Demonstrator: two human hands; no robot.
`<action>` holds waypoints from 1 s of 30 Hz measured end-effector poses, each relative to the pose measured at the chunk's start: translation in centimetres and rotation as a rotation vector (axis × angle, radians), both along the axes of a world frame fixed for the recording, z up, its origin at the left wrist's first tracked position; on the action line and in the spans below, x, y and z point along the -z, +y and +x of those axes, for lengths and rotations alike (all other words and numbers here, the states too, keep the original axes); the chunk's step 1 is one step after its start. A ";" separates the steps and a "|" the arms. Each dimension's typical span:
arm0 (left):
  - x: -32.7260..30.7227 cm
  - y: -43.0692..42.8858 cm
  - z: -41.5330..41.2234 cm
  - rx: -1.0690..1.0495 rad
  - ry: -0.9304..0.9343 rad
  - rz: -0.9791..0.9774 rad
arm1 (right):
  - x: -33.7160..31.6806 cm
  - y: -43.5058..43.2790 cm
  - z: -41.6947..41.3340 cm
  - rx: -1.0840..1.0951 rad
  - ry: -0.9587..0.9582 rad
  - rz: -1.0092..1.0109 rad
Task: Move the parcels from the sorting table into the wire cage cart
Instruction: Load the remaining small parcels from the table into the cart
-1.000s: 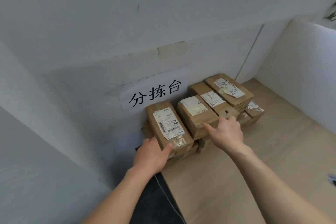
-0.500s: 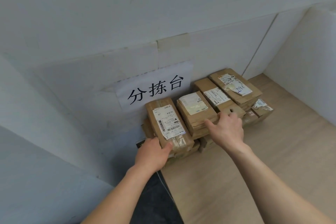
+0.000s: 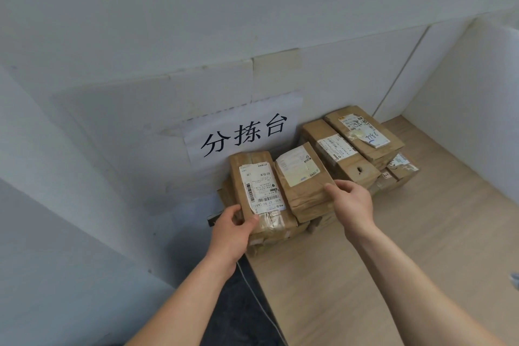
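Parcels [image 3: 306,177] with labels, wall sign [image 3: 244,132] "分拣台"

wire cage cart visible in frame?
No: only the wooden sorting table, the brown parcels stacked against the white wall, and both hands show.

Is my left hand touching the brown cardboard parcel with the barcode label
Touching. The head view shows the left hand with its thumb lying over the near corner of the brown cardboard parcel with the barcode label, no gap visible.
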State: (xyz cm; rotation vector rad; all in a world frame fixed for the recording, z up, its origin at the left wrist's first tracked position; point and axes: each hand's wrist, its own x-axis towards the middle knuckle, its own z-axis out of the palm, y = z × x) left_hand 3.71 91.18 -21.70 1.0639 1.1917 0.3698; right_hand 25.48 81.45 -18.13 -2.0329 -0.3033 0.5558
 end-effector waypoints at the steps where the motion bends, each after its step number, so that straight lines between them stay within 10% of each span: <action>1: 0.2 0.0 0.0 0.002 0.007 0.015 | 0.1 -0.1 -0.1 0.007 0.024 0.031; 30: -2.7 0.2 -2.4 0.003 -0.293 -0.048 | -1.2 -3.1 -3.7 0.077 0.376 0.413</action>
